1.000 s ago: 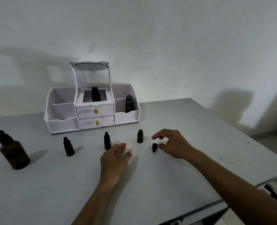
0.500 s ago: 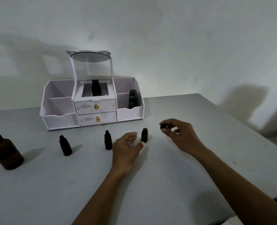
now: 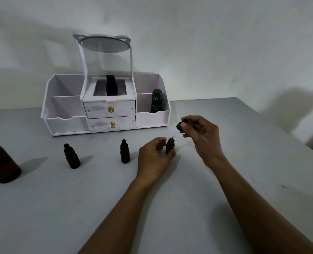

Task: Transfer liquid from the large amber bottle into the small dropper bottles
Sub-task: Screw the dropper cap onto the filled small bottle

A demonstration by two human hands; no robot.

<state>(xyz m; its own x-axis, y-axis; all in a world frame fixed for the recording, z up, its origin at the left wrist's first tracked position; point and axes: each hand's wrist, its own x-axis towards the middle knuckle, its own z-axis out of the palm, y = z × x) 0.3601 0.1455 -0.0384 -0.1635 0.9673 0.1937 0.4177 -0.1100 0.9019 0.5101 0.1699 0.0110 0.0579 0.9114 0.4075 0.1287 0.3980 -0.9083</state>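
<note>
Pinching the black dropper cap (image 3: 180, 125), the right hand (image 3: 200, 136) has carried it up over the open small bottle (image 3: 170, 146), now steadied on the table (image 3: 225, 143) by the left hand (image 3: 154, 158), so recapping looks next; the large amber bottle (image 3: 0, 163) stands far left.

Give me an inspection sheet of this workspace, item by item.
Surface: grey table, a few dark specks on the right side.
Job's things: large amber bottle at the left edge, capped; two capped dropper bottles standing; one open small bottle; its dropper cap lifted off.
Clutter: white organiser with mirror, two drawers, a dark green tube in its right compartment.
Grippers: left hand steadies the open small bottle; right hand pinches the dropper cap above it.
Cables: nothing seen.
Surroundings: plain wall, shadows.
</note>
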